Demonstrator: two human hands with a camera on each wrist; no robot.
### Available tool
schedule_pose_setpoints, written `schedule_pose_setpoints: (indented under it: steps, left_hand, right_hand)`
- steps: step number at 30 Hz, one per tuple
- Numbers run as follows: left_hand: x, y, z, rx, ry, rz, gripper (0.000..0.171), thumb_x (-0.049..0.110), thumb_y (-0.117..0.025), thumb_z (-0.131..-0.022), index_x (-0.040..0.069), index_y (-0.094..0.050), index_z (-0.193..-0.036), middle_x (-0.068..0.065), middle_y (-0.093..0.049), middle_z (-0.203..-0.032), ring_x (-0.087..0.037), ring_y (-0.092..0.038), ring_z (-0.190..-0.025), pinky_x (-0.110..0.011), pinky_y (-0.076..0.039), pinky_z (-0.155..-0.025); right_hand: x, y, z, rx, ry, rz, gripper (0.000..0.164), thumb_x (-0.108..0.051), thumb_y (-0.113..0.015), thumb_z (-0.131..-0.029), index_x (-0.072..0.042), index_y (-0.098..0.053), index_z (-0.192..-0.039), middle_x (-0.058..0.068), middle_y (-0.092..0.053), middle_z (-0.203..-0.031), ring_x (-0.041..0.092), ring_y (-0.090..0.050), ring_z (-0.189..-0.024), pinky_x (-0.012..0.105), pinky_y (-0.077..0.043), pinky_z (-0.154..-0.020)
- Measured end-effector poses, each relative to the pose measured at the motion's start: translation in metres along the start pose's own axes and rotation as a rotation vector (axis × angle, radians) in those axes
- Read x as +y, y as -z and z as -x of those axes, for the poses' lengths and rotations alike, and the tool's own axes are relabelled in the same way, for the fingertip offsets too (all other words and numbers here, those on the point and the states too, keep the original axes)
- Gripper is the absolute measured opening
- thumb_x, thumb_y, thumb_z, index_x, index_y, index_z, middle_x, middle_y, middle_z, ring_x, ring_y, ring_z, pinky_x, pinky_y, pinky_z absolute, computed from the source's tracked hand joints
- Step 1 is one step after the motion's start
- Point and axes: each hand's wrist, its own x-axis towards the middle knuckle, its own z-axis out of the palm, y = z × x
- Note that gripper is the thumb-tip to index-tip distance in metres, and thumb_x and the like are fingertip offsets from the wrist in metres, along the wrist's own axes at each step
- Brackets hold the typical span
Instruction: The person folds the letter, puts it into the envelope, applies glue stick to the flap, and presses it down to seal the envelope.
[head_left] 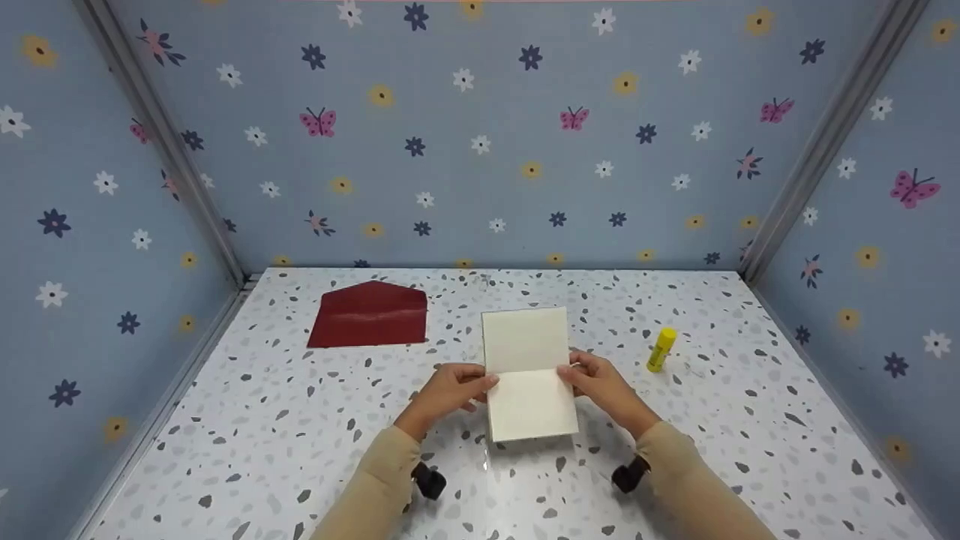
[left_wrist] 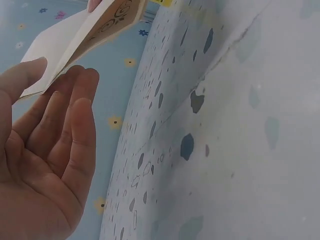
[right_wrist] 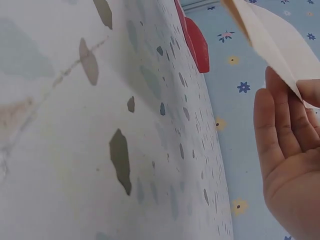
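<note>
A cream folded card [head_left: 529,405] stands spread open above the table, its blank inner faces turned up. Dark swirls mark its outer side [left_wrist: 117,20] in the left wrist view. My left hand [head_left: 454,388] pinches the card's left edge near the fold, thumb on the inner face and fingers behind. On the opposite edge my right hand [head_left: 598,381] pinches it the same way, and the right wrist view shows that hand's fingers [right_wrist: 287,120] under the paper. Behind and to the left lies a dark red envelope [head_left: 367,319], its pointed flap spread toward the wall.
A yellow glue stick [head_left: 661,349] lies to the right of the card. The speckled white table [head_left: 285,435] is bounded by flowered blue panels [head_left: 480,150] at the back and both sides, with metal posts [head_left: 169,142] at the corners.
</note>
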Motion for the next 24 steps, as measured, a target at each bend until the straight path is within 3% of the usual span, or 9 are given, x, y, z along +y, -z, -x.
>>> schedule_pose_setpoints:
  steps: [17,24]
  left_hand:
    - [0.0018,-0.0025,-0.0057,0.049,0.015,0.068,0.034,0.022,-0.062,-0.101,-0.006,-0.068,-0.121,-0.014,-0.073,-0.102,-0.024,-0.072,-0.087,-0.038,-0.06,-0.076]
    - [0.0031,-0.0009,-0.0041,0.057,0.025,0.091,0.038,0.027,-0.066,-0.099,-0.003,-0.069,-0.121,-0.013,-0.074,-0.103,-0.023,-0.072,-0.088,-0.036,-0.06,-0.076]
  right_hand:
    - [0.0022,0.0004,-0.0005,-0.054,-0.041,-0.001,0.037,-0.033,-0.063,-0.099,-0.001,-0.059,-0.117,0.011,-0.071,-0.107,0.026,-0.071,-0.089,0.037,-0.056,-0.085]
    - [0.0056,0.0035,0.0023,-0.092,0.011,-0.03,0.032,-0.03,-0.062,-0.101,-0.001,-0.061,-0.116,0.013,-0.071,-0.105,0.026,-0.069,-0.088,0.038,-0.057,-0.08]
